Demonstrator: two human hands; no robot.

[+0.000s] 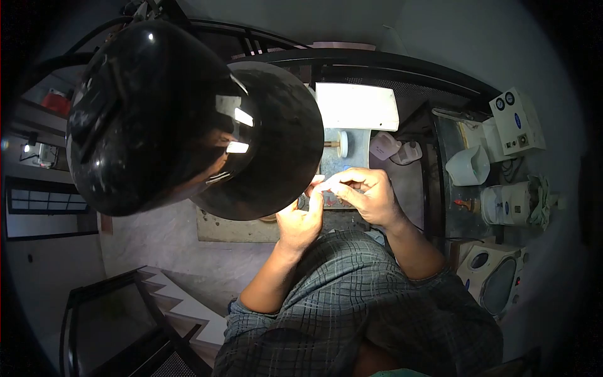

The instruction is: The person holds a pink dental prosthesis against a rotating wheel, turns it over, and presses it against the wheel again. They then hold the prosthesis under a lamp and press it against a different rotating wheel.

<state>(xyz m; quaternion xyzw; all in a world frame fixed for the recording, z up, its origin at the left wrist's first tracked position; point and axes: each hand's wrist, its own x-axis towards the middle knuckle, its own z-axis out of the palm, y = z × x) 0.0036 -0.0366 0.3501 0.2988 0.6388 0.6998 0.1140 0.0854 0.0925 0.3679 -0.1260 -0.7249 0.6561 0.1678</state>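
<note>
My left hand (300, 223) and my right hand (372, 196) meet in the lamplight, fingertips pinched together. Between them is something small and pale that I cannot make out, mostly covered by the fingers. Part of my left hand's fingers lies behind the rim of a large glossy black lamp shade (276, 135). Just beyond the hands, a pale round wheel (343, 144) sits on a short brass-coloured shaft over a lit grey-blue work surface (358, 151). Behind the wheel stands a white box-shaped housing (357, 105).
The lamp shade blocks much of the left side. Two plastic jugs (384, 146) stand right of the work surface. On the right bench are a white container (468, 166), a gauge-fitted machine (518, 122) and a machine with a round-cornered window (499, 286). Stair-like steps (182, 301) show lower left.
</note>
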